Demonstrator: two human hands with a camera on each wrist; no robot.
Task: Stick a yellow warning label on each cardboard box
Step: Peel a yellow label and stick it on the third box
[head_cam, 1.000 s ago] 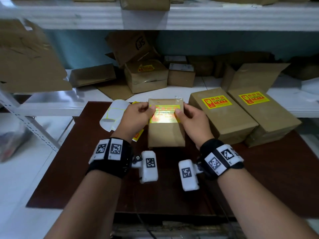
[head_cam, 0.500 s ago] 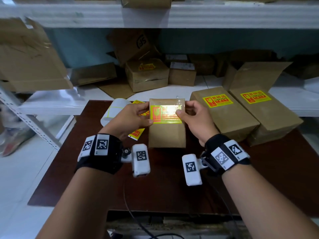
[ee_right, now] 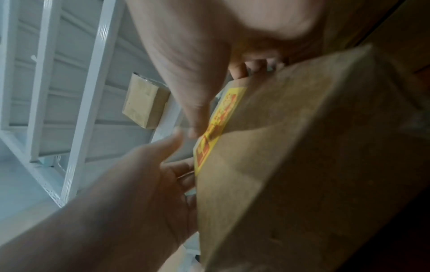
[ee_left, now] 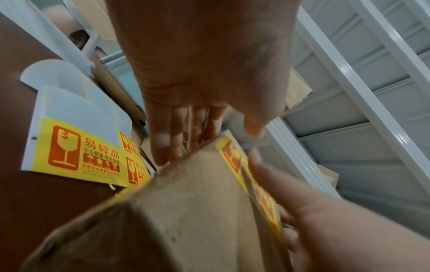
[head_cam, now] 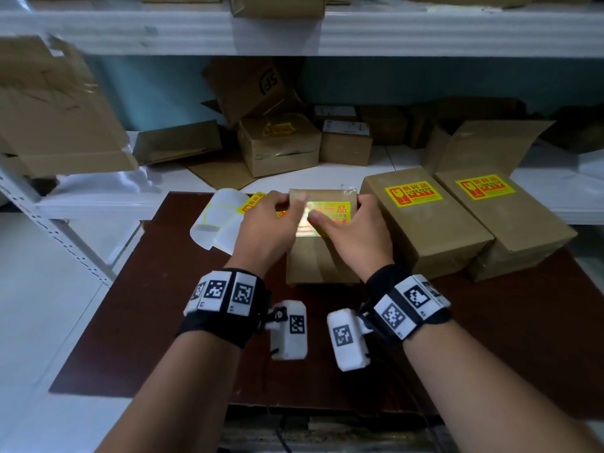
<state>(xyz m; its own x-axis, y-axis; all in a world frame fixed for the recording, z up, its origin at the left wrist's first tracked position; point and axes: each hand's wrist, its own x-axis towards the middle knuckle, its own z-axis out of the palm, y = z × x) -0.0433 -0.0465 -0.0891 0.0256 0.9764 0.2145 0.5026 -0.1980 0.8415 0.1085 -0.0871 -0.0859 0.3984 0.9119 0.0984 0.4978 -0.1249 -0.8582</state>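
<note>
A brown cardboard box (head_cam: 322,259) lies on the dark board in front of me, with a yellow warning label (head_cam: 331,212) across its far end. My left hand (head_cam: 287,204) is at the box's left far corner. Its fingers (ee_left: 163,143) lie straight along the box's side and its thumb reaches over the label (ee_left: 251,176). My right hand (head_cam: 346,220) is at the right far corner, thumb pressing on the label (ee_right: 216,125), fingers over the box's edge. A curled sheet of spare labels (head_cam: 225,210) lies left of the box.
Two labelled boxes (head_cam: 425,223) (head_cam: 503,217) lie side by side right of the hands. Several more cartons (head_cam: 279,145) crowd the white shelf behind. An upper shelf (head_cam: 327,31) hangs overhead. The brown board (head_cam: 163,322) has bare room near me.
The hands held the label by its two ends over the box. Now both thumbs have slid inward onto the label, which lies on the box top.
</note>
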